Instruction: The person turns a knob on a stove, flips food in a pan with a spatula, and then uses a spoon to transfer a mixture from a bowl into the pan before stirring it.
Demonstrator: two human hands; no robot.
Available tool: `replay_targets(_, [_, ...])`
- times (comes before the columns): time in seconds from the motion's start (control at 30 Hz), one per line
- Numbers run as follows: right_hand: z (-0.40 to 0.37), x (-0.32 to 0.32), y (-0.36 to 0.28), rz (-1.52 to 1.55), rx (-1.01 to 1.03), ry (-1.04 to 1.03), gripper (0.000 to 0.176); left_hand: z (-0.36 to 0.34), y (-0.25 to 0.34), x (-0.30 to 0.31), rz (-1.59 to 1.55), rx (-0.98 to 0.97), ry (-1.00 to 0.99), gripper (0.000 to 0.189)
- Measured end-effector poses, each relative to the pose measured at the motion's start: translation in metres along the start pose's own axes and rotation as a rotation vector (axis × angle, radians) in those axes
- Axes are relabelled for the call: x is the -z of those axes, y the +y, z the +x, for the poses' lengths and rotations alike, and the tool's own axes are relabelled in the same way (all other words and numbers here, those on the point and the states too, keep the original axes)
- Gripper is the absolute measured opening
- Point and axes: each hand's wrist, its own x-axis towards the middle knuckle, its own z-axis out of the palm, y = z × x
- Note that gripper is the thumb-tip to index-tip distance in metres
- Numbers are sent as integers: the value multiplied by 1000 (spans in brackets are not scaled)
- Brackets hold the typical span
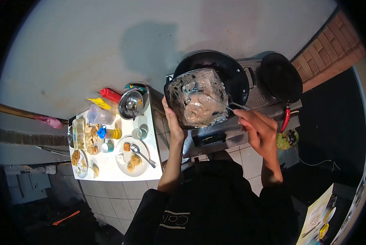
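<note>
A dark square bowl (179, 114) coated with a thick, pale brown mixture (203, 104) is tilted above the stove. My left hand (174, 122) grips its left side. Between the closed fingers of my right hand (258, 128) is the handle of a metal utensil (228, 106), whose far end is in the mixture. Behind and partly beneath the bowl is a large black pan (234, 75).
A black frying pan (280, 77) with a red handle sits on the stove's right side. The white table (109, 173) at left holds a plate (140, 169) with food and a spoon, a metal bowl (130, 102), bottles and cups. A green object (284, 141) is beside the stove.
</note>
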Motion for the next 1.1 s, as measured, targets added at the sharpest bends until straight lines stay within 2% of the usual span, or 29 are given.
replay_targets(0.07, [4, 0, -3, -128, 124, -40, 31, -2, -1, -2, 9, 19, -5, 56])
replay_targets(0.2, [-9, 8, -9, -163, 142, -123, 30, -2, -5, 4, -27, 89, -31, 56])
replay_targets(0.27, [-14, 11, -12, -218, 101, 51, 22, -3, -4, -5, 21, 69, -32, 56])
replay_targets(0.33, [-20, 15, -11, -255, 54, 26, 22, -3, -2, -10, 71, 44, -37, 56])
replay_targets(0.5, [-42, 26, 1, -246, -28, 27, 16, -8, -8, -18, 72, 153, -151, 58])
replay_targets(0.53, [-46, 30, 3, -257, -45, 102, 13, -3, -10, -26, 18, 71, -176, 54])
replay_targets(0.6, [-51, 38, 11, -267, -63, 173, 10, -8, -16, -34, 53, 91, -172, 53])
replay_targets(0.67, [-53, 45, 24, -84, -138, 332, 7, -13, -21, -48, 65, 114, -189, 52])
replay_targets(0.77, [-53, 59, 44, 5, -182, 422, 11, -20, -34, -63, 136, 158, -207, 53])
replay_targets(0.8, [-47, 66, 42, 6, -278, 392, 16, -22, -38, -67, 196, 158, -207, 53])
replay_targets(0.9, [-45, 75, 57, 48, -346, 367, 20, -27, -32, -80, 326, 169, -274, 55])
replay_targets(1.1, [-50, 78, 64, 122, -391, 337, 26, -38, -13, -92, 234, 272, -351, 55])
